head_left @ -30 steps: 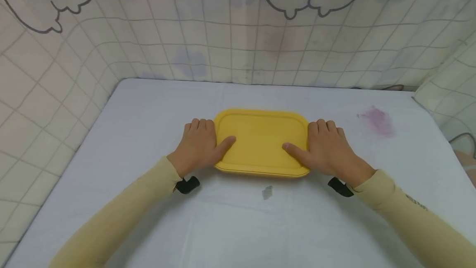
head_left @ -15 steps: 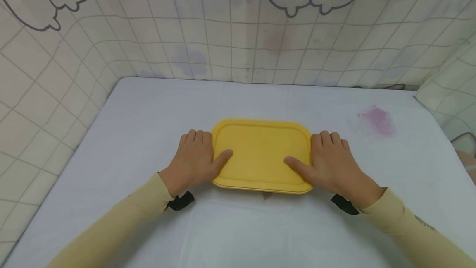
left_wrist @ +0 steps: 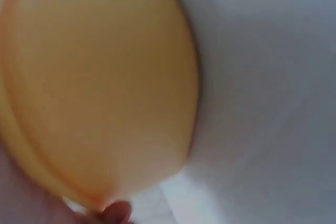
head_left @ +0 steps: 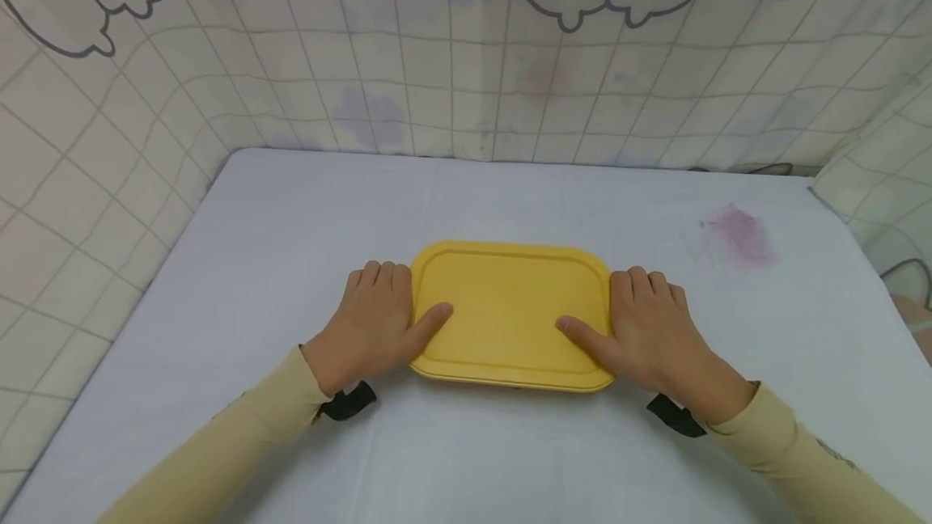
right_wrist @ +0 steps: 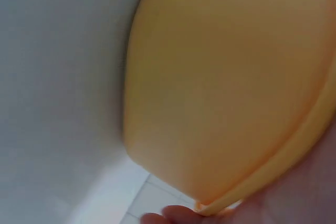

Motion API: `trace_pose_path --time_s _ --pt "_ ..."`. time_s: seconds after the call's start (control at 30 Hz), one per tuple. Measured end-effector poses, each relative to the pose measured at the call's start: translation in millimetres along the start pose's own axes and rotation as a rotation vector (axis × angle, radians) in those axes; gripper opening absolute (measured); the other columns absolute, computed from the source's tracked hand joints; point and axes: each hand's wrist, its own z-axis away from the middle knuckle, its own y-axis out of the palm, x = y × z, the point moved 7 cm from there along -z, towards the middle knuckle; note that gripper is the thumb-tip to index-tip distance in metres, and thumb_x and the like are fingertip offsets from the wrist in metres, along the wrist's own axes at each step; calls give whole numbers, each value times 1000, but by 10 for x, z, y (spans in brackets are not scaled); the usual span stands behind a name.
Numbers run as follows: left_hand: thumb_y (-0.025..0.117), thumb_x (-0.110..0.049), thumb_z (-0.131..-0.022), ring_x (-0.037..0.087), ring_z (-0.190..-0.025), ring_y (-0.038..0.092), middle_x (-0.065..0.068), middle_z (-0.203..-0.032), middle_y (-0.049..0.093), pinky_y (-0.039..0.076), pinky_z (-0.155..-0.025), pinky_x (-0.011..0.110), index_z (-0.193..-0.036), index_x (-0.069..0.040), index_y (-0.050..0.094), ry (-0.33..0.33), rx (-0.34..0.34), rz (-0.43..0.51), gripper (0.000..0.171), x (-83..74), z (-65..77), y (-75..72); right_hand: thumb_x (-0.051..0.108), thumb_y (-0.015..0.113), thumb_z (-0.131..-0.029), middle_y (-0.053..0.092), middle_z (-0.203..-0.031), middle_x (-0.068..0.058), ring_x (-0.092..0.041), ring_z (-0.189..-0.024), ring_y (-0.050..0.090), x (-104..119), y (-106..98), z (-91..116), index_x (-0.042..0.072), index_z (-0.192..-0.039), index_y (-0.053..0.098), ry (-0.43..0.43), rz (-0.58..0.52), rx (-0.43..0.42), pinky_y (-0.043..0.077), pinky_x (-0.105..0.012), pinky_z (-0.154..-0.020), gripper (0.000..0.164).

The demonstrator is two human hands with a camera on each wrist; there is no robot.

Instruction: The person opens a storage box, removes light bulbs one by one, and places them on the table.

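A yellow plastic food container (head_left: 511,310) with rounded corners and a flat yellow lid sits on the white-covered table, lid side up. My left hand (head_left: 374,326) grips its left end, thumb lying over the lid and fingers bent round the rim. At the opposite end my right hand (head_left: 648,334) holds it the same way. The left wrist view shows the container's deep side wall (left_wrist: 105,77) standing close on the cloth, with a fingertip under the rim. From the right wrist, the other side wall (right_wrist: 220,82) and projecting rim appear. The container's inside is hidden.
A white cloth (head_left: 466,459) covers the table, with a pink stain (head_left: 741,234) at the back right. Grid-patterned curtains (head_left: 451,63) hang behind and along both sides. At the far right edge, part of another person (head_left: 913,318) shows.
Both hands have drawn the yellow container toward the person, over a small grey mark on the cloth that is now covered. Their hold looks the same throughout.
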Motion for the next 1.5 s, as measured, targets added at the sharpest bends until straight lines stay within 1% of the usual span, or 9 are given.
trace_pose_path --time_s 0.2,0.4,0.5,0.6,0.83,0.93,1.13,1.33,1.5 --pt "52 -68 -95 22 -72 46 4 -75 49 35 -72 33 -90 -6 53 -19 156 53 63 120 -57 33 71 43 -98 60 -115 -22 -42 -107 52 -45 -9 -7 -3 -118 53 -1 -37 56 35 -59 -92 77" --pt "58 -69 -92 15 -73 59 4 -89 64 48 -68 29 -121 -1 56 -76 283 292 74 244 -61 61 68 41 -100 50 -144 -28 -48 -131 50 -135 -19 -33 -2 -148 43 30 -147 102 31 -68 -104 85" --pt "58 -68 -93 13 -82 63 7 -106 68 52 -75 30 -141 -2 47 -113 316 375 82 325 -55 53 65 45 -101 44 -150 -28 -46 -131 53 -177 -15 -57 -1 -155 33 38 -241 104 38 -67 -106 86" --pt "55 -63 -97 16 -91 66 8 -118 67 53 -80 32 -148 -5 41 -127 325 420 78 389 -93 29 60 51 -100 43 -151 -24 -41 -126 59 -223 -32 -85 2 -157 30 39 -340 110 50 -60 -99 84" --pt "49 -50 -105 20 -101 72 13 -133 64 55 -92 41 -153 -13 35 -127 327 602 62 471 -222 -13 57 61 -97 49 -152 -14 -30 -120 65 -276 -146 -204 12 -156 35 64 -479 126 57 -45 -90 79" --pt "51 -48 -105 20 -98 73 13 -137 59 57 -93 40 -154 -15 34 -139 343 664 61 468 -236 -4 58 61 -96 50 -152 -10 -28 -122 65 -274 -169 -253 15 -154 37 81 -503 145 55 -43 -90 77" --pt "59 -35 -103 25 -111 65 15 -136 47 61 -88 37 -154 -14 33 -158 393 830 61 442 -234 36 61 63 -94 48 -153 -6 -26 -126 62 -331 -136 -279 18 -155 36 118 -542 217 52 -39 -91 80" --pt "65 -25 -99 26 -99 70 16 -129 47 62 -87 39 -150 -14 36 -157 430 988 60 508 -251 71 45 73 -92 46 -148 -13 -20 -106 70 -396 -63 -275 16 -150 39 120 -746 326 59 -31 -86 73" --pt "67 -20 -98 26 -95 73 19 -129 54 63 -87 39 -148 -11 41 -141 454 1070 58 544 -276 123 34 74 -93 46 -142 -15 -21 -99 73 -443 -45 -254 18 -149 39 122 -869 391 62 -34 -86 67"
